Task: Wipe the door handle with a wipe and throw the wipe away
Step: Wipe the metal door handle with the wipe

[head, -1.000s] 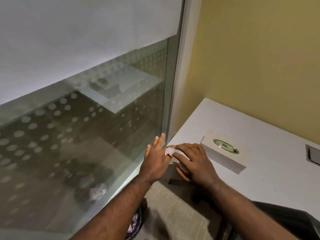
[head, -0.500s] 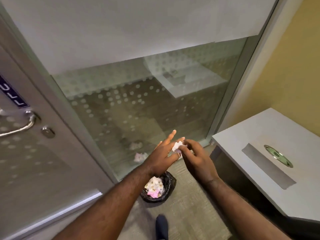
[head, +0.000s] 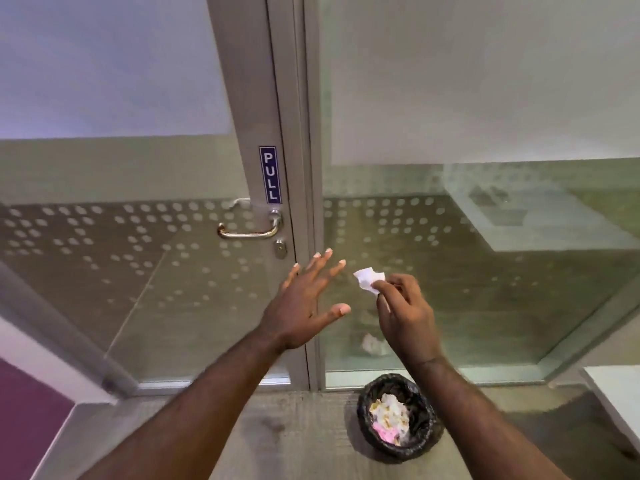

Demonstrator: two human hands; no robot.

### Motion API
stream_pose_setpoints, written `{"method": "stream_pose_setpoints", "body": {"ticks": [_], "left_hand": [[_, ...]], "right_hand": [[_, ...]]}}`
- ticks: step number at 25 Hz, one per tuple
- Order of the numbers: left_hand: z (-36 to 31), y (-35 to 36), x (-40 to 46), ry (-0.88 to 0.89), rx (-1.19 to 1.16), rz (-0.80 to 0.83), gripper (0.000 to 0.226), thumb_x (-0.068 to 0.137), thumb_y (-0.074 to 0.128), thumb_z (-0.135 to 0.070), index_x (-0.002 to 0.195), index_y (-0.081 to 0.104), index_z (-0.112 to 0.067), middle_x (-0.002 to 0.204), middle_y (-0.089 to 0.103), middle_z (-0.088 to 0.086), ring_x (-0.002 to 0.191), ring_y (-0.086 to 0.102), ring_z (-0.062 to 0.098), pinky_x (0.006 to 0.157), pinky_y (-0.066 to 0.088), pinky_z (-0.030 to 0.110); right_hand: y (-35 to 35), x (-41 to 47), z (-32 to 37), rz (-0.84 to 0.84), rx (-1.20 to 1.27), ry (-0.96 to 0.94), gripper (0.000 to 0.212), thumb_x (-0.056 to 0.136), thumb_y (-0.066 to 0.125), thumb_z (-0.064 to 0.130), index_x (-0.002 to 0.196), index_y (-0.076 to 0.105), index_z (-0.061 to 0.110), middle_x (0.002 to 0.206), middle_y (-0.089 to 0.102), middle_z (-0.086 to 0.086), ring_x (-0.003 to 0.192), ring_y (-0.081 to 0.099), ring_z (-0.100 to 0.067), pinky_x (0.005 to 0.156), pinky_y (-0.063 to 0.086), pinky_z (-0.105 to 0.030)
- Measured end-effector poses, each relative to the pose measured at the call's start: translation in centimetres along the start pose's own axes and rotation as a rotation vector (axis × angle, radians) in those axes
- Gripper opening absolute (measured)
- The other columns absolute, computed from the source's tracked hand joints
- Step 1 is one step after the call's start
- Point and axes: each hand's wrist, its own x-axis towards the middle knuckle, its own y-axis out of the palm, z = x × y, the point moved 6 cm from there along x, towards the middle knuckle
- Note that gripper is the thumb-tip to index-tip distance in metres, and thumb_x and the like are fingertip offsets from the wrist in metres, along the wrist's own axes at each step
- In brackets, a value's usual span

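Note:
A silver lever door handle (head: pixel 251 229) sits on the glass door's metal frame, under a blue PULL sticker (head: pixel 269 175) and above a round lock (head: pixel 280 249). My right hand (head: pixel 403 313) pinches a small crumpled white wipe (head: pixel 368 278) between thumb and fingertips, to the right of and below the handle. Fingers spread and holding nothing, my left hand (head: pixel 306 303) hovers just below and right of the lock, apart from the wipe. A small bin with a black liner (head: pixel 398 415) stands on the floor under my right forearm, with crumpled wipes inside.
The door frame (head: pixel 298 133) meets a fixed glass panel (head: pixel 485 254) with frosted dots on the right. A white desk corner (head: pixel 620 393) shows at the right edge. A purple wall (head: pixel 24 420) is at the lower left. Carpet covers the floor.
My view has swung left from the desk to the door, bringing the handle to the middle. My hands have separated: the left opened away, the right keeps the wipe.

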Motion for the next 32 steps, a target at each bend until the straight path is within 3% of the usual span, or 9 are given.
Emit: {"method": "stream_pose_setpoints", "body": {"ticks": [6,9,12,16,22,25,28,30,32], "left_hand": [[12.8,-10.2,-0.6,0.079,0.245,-0.248,0.08,0.092,0.028,-0.075,0.157,0.017,-0.029,0.165,0.011,0.0,0.152,0.006,0.015,0.121,0.007,0.046],[18.9,-13.9,-0.5,0.045,0.307,-0.298,0.081,0.092,0.026,-0.074,0.156,0.018,-0.025,0.165,0.013,0.002,0.151,0.012,0.021,0.12,0.009,0.05],[23.2,-16.0,0.3,0.055,0.39,-0.27,0.082,0.093,0.022,-0.076,0.156,0.018,-0.024,0.165,0.014,0.006,0.152,0.01,0.024,0.12,0.008,0.051],[26.0,-16.5,1.8,0.113,0.452,-0.228,0.082,0.093,0.021,-0.076,0.157,0.012,-0.025,0.166,0.01,0.006,0.152,0.003,0.023,0.121,0.004,0.052],[27.6,-15.8,3.5,0.192,0.479,-0.289,0.083,0.093,0.024,-0.076,0.159,0.008,-0.027,0.165,0.011,0.01,0.152,0.002,0.026,0.12,0.001,0.053],[28.2,-15.8,4.6,0.258,0.499,-0.33,0.084,0.093,0.025,-0.075,0.159,0.001,-0.028,0.166,0.0,0.003,0.152,0.0,0.026,0.12,0.001,0.055],[29.1,-15.8,5.4,0.318,0.534,-0.352,0.085,0.094,0.024,-0.074,0.159,-0.001,-0.026,0.166,-0.007,-0.001,0.152,0.0,0.026,0.121,-0.002,0.052],[29.7,-15.8,5.8,0.352,0.554,-0.366,0.085,0.094,0.025,-0.074,0.159,-0.001,-0.027,0.166,-0.006,-0.001,0.152,0.0,0.026,0.121,-0.003,0.05],[30.2,-15.7,5.9,0.385,0.574,-0.381,0.084,0.094,0.026,-0.073,0.159,0.0,-0.027,0.166,-0.005,0.0,0.152,0.0,0.026,0.121,-0.003,0.049]], "right_hand": [[11.3,5.8,5.1,-0.077,0.07,0.049,0.022,0.085,0.049,0.004,0.093,0.07,0.004,0.093,0.061,-0.014,0.084,0.055,-0.02,0.073,0.048,-0.028],[16.0,6.4,6.0,-0.117,0.17,0.269,0.024,0.083,0.045,0.01,0.089,0.067,0.002,0.091,0.059,-0.011,0.083,0.052,-0.013,0.074,0.04,-0.015],[20.5,4.7,6.2,-0.151,0.279,0.525,0.021,0.078,0.049,0.004,0.089,0.066,0.006,0.092,0.058,0.0,0.082,0.054,-0.009,0.072,0.034,0.002],[23.8,4.6,7.1,-0.237,0.375,0.709,0.024,0.075,0.052,-0.002,0.089,0.067,0.009,0.092,0.062,0.0,0.084,0.057,-0.009,0.074,0.037,0.001],[23.9,7.5,5.5,-0.242,0.206,0.495,0.021,0.083,0.051,0.006,0.096,0.067,0.004,0.102,0.065,-0.011,0.095,0.059,-0.015,0.087,0.046,-0.015],[24.8,8.8,4.8,-0.092,0.12,0.354,0.03,0.087,0.047,0.007,0.107,0.068,0.0,0.116,0.063,-0.017,0.11,0.055,-0.018,0.101,0.036,-0.01],[25.7,9.2,4.6,0.082,0.09,0.164,0.04,0.087,0.039,0.003,0.119,0.064,0.0,0.128,0.06,-0.018,0.12,0.051,-0.021,0.109,0.035,-0.02],[25.6,10.0,4.5,0.15,0.086,-0.02,0.041,0.087,0.041,-0.002,0.124,0.059,0.003,0.132,0.059,-0.016,0.117,0.052,-0.023,0.106,0.039,-0.027],[25.5,10.9,4.0,0.284,0.107,-0.193,0.05,0.085,0.047,-0.009,0.131,0.05,0.01,0.137,0.056,-0.006,0.103,0.053,-0.022,0.1,0.039,-0.022]]}}
